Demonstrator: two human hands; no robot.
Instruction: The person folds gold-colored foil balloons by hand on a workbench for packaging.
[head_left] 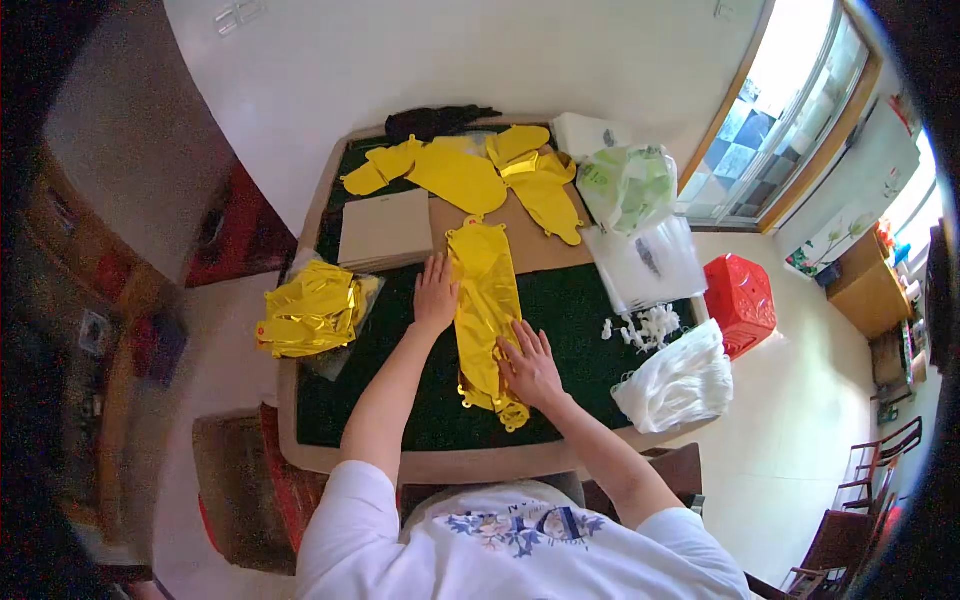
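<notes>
1. Pressing flat on the gold foil balloon (485, 310), the left hand (436, 293) lies open-palmed at its left edge; it grasps nothing.
2. The right hand (530, 367) rests spread on the balloon's lower end; the balloon lies lengthwise on the green table (580, 320).
3. Beside it: cardboard stack (386, 230); crumpled foil pile (312, 310).

I see a gold foil balloon (484, 305), deflated and flat, lying lengthwise on the dark green table mat, its tabbed top end toward the far side and resting on brown card. Its shiny skin is wrinkled, and the near end is crumpled, with small round tabs along the edge.
</notes>
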